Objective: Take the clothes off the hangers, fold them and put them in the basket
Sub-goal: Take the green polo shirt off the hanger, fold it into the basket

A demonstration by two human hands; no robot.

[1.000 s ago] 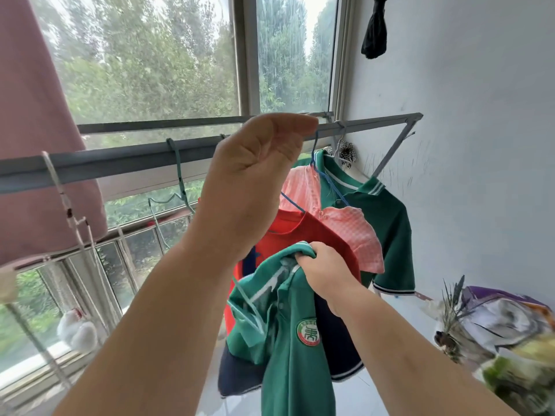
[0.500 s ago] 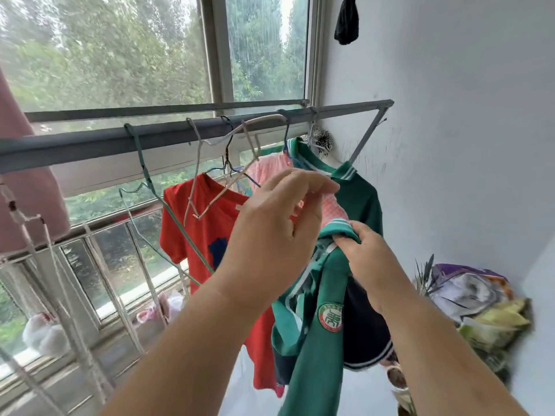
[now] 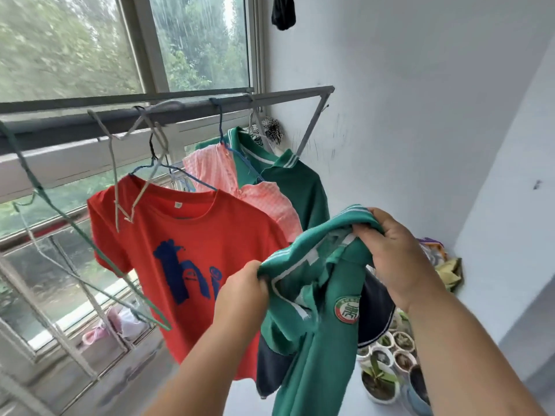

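Green polo shirt (image 3: 312, 349) hung in front of the rail (image 3: 180, 115), its collar grasped by left hand (image 3: 243, 292) and right hand (image 3: 393, 259).
The collar rose from left grip to right; the body hung straight down between them, red T-shirt (image 3: 186, 235) just behind. No basket showed.

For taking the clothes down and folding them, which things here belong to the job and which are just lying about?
Job: green polo gripped by left hand and right hand; red T-shirt, pink shirt, hung polo, empty hangers, rail.
Lying about: plant pots, black cloth, corner bags.
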